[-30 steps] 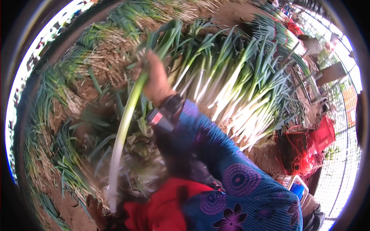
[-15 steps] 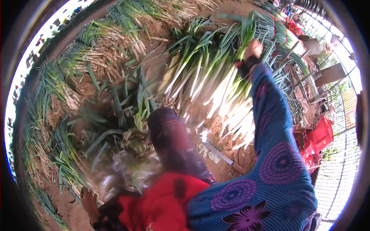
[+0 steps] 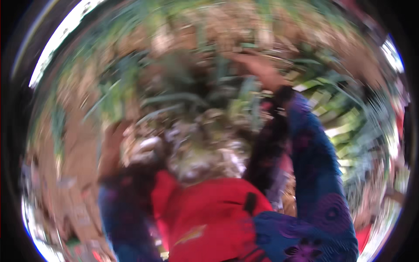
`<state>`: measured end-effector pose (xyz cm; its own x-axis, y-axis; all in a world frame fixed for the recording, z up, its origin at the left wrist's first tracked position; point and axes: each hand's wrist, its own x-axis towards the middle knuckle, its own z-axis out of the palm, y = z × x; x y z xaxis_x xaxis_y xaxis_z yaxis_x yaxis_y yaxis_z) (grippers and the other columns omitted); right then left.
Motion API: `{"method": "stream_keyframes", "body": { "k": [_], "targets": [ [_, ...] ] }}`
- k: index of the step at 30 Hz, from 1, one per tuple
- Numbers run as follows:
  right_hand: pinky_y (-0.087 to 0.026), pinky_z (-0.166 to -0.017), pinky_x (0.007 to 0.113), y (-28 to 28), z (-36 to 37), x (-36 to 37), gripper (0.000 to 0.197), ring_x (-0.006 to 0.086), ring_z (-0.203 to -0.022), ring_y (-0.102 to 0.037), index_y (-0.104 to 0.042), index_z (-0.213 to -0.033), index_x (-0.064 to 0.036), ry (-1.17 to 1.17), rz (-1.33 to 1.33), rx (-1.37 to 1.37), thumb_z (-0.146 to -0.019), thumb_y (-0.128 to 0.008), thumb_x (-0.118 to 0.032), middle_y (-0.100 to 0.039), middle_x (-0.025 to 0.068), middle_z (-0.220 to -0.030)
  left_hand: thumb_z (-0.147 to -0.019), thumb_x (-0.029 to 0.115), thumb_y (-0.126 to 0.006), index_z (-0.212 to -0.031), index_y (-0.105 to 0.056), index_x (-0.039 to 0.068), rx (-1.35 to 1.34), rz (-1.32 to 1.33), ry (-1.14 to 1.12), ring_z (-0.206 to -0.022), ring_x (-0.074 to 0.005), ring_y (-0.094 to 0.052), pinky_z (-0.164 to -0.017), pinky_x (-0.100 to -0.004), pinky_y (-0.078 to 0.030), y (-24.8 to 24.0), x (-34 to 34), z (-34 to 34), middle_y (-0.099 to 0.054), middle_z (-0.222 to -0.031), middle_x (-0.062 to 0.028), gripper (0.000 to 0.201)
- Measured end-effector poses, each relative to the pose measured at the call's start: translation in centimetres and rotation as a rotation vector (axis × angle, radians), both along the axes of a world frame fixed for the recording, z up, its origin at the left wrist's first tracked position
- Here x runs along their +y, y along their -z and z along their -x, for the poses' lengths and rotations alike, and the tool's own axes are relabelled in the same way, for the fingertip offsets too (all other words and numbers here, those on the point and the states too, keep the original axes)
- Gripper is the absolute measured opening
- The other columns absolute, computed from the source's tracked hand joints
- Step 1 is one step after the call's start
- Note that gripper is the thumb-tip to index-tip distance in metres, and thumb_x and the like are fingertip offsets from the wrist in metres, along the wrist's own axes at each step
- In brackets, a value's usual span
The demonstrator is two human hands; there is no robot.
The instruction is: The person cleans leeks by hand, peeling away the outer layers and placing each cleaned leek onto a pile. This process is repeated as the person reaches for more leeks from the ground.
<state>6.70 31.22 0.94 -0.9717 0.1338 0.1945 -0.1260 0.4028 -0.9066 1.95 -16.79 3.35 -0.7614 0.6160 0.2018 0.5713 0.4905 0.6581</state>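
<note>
The whole view is smeared by motion. My right hand (image 3: 262, 72) reaches leftward above the heap of dark green leek leaves (image 3: 192, 94), fingers seemingly stretched out, with nothing visible in them. Lower on the left, my left hand (image 3: 114, 142) is beside a heap of pale peelings and leaf scraps (image 3: 196, 142); its fingers are too blurred to read. Close beyond that hand are green leeks (image 3: 115, 98). Whether it touches them I cannot make out.
Rows of leeks (image 3: 170, 26) lie across the back on brown soil (image 3: 78, 161). On the right, a spread of leeks with pale stalks (image 3: 345, 131) lies beside my right sleeve. My dark trouser leg (image 3: 268, 148) stands between the scraps and my right arm.
My view has swung right-to-left, so the pale-stalked leeks now sit at the right. My right hand has left those leeks for the leaf heap; my left hand has come up and forward.
</note>
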Motion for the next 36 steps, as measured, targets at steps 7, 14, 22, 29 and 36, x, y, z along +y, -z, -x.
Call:
{"method": "stream_keyframes", "body": {
  "k": [7, 14, 22, 29, 36],
  "targets": [
    [-0.047, -0.063, 0.027, 8.3, 9.5, -11.2, 0.023, 0.0123, -0.071, -0.063, -0.061, -0.099, -0.0110, 0.034, 0.506, -0.565, -0.087, -0.058, -0.030, -0.064, -0.0006, -0.082, -0.074, 0.012, -0.065, -0.099, -0.064, 0.000, -0.204, 0.078, 0.087, -0.102, -0.0237, -0.055, -0.088, -0.0339, -0.045, 4.4, 0.8, 5.3, -0.056, -0.110, -0.0126, 0.027],
    [-0.047, -0.063, 0.029, 19.1, 15.7, -24.3, 0.019, 0.0150, -0.073, -0.063, -0.061, -0.100, -0.0102, -0.125, 0.620, -0.770, -0.088, -0.054, -0.024, -0.065, 0.0020, -0.085, -0.075, 0.029, -0.065, -0.084, -0.061, 0.007, -0.252, 0.647, 0.309, -0.090, -0.0269, -0.057, -0.076, -0.0388, -0.045, 6.0, 3.9, 3.2, -0.058, -0.087, -0.0068, 0.024],
    [-0.049, -0.076, 0.033, 26.3, 22.8, -40.5, 0.031, 0.0210, -0.092, -0.063, -0.057, -0.113, -0.0066, -0.432, 0.990, -0.882, -0.090, -0.052, -0.026, -0.064, 0.0085, -0.102, -0.071, 0.014, -0.055, -0.075, -0.057, 0.009, -0.072, 0.441, 0.095, -0.080, -0.0199, -0.055, -0.068, -0.0315, -0.042, 5.6, 1.0, 3.2, -0.055, -0.080, -0.0040, 0.007],
    [-0.045, -0.087, 0.040, 31.7, 25.5, -49.7, 0.043, 0.0217, -0.105, -0.055, -0.052, -0.119, -0.0096, -0.303, 1.055, -0.966, -0.085, -0.059, -0.034, -0.057, 0.0092, -0.117, -0.070, 0.016, -0.055, -0.078, -0.055, 0.009, -0.139, 0.458, -0.010, -0.078, -0.0189, -0.051, -0.067, -0.0301, -0.039, 4.8, -1.7, 5.4, -0.051, -0.079, -0.0031, 0.011],
    [-0.046, -0.078, 0.037, 33.7, 26.6, -54.1, 0.039, 0.0179, -0.092, -0.055, -0.052, -0.115, -0.0174, -0.192, 1.105, -0.946, -0.083, -0.062, -0.037, -0.053, 0.0009, -0.101, -0.072, 0.017, -0.052, -0.083, -0.053, 0.008, -0.163, 0.508, 0.046, -0.078, -0.0205, -0.051, -0.068, -0.0314, -0.039, 3.3, -2.8, 7.4, -0.051, -0.081, -0.0047, 0.015]
  ]
}}
